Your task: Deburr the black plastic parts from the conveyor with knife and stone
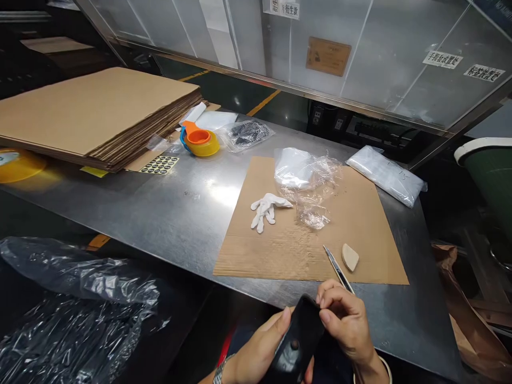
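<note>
A glossy black object (294,341) is held in front of me at the table's near edge. My left hand (260,346) is wrapped round its left side, thumb on top. My right hand (346,320) pinches at its upper right edge, with the fingers bent; what the fingertips grip there is too small to make out. Just beyond my right hand lie tweezers (336,266) and a pale wedge-shaped piece (350,257), both on a cardboard sheet (248,250). A white glove (268,208) and crumpled clear plastic (316,216) rest farther back on the sheet.
Stacked cardboard (100,112) covers the table's left end. Beside it are an orange and yellow tape dispenser (200,141) and a sticker sheet (160,165). A plastic-wrapped packet (386,173) lies at the right. Black plastic (80,320) fills the lower left, below the metal table (172,213).
</note>
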The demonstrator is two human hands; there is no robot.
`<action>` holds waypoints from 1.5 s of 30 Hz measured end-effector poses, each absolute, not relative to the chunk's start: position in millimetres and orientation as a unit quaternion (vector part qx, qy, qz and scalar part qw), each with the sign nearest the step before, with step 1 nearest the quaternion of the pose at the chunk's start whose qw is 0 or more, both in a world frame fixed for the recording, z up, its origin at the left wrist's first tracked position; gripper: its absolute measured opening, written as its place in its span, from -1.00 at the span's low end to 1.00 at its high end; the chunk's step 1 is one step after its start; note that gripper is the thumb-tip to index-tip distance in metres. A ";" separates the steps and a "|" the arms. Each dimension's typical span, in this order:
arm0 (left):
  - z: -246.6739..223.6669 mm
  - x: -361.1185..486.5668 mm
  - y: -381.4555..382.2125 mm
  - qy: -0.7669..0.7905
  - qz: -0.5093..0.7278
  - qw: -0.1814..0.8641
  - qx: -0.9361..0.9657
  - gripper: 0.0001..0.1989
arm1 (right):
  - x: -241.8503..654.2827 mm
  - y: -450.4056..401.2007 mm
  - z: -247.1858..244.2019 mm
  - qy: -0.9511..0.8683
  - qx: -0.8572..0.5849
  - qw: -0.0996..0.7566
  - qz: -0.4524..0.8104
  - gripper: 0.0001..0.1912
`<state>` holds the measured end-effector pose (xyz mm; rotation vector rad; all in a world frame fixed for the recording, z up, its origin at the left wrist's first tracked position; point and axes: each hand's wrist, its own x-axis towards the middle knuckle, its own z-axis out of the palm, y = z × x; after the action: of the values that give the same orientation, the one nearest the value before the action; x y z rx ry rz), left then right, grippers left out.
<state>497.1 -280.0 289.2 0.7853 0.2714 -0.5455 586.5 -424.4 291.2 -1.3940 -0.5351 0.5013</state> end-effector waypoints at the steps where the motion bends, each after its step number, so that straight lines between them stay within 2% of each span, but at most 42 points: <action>1: 289.6 497.0 -279.8 0.136 -0.266 0.877 0.378 -0.28 | 586.1 -424.2 290.4 -0.240 -0.629 0.705 0.224 -0.97; 5: 293.4 497.5 -278.7 0.137 -0.272 0.870 0.388 -0.32 | 585.9 -424.7 288.4 -0.252 -0.643 0.687 0.227 -0.88; 12: 293.2 496.8 -278.8 0.148 -0.260 0.866 0.401 -0.37 | 584.2 -423.3 283.8 -0.241 -0.642 0.697 0.207 -0.98; 15: 292.4 496.7 -277.6 0.153 -0.262 0.868 0.393 -0.37 | 584.1 -421.5 282.9 -0.234 -0.639 0.704 0.204 -0.91; 21: 294.2 496.7 -275.9 0.169 -0.269 0.861 0.397 -0.39 | 584.0 -418.9 283.8 -0.249 -0.651 0.689 0.199 -0.98; 26: 292.9 502.0 -278.2 0.203 -0.254 0.889 0.322 -0.42 | 593.0 -421.6 271.3 -0.200 -0.698 0.666 0.170 -0.86; 28: 293.4 507.5 -275.2 0.241 -0.210 0.906 0.277 -0.44 | 602.0 -425.1 261.4 -0.155 -0.791 0.582 0.108 -0.81; 29: 294.0 510.8 -272.5 0.260 -0.181 0.913 0.257 -0.46 | 606.7 -426.9 255.7 -0.148 -0.849 0.503 0.065 -0.78; 32: 296.9 520.4 -262.1 0.298 -0.103 0.927 0.204 -0.54 | 617.5 -430.8 238.7 -0.194 -0.963 0.182 -0.048 -0.75; 33: 298.0 523.2 -258.9 0.309 -0.082 0.928 0.190 -0.56 | 619.5 -431.3 233.8 -0.209 -0.970 0.106 -0.061 -0.75; 35: 300.2 527.5 -254.3 0.329 -0.053 0.929 0.164 -0.56 | 621.7 -431.3 226.3 -0.221 -0.972 0.041 -0.066 -0.77; 40: 302.6 532.5 -252.1 0.363 0.013 0.924 0.116 -0.59 | 615.8 -432.6 232.6 -0.232 -0.969 0.069 -0.049 -0.76; 42: 302.1 532.7 -252.3 0.374 0.026 0.921 0.106 -0.60 | 604.8 -433.4 249.3 -0.235 -0.958 0.164 0.004 -0.77; 45: 300.9 532.5 -253.5 0.387 0.036 0.916 0.102 -0.59 | 579.8 -430.6 285.6 -0.249 -0.880 0.367 0.170 -0.78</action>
<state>532.5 -253.5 300.9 0.2096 0.7958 0.0743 579.8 -430.6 285.6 -2.2617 -0.6405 0.4372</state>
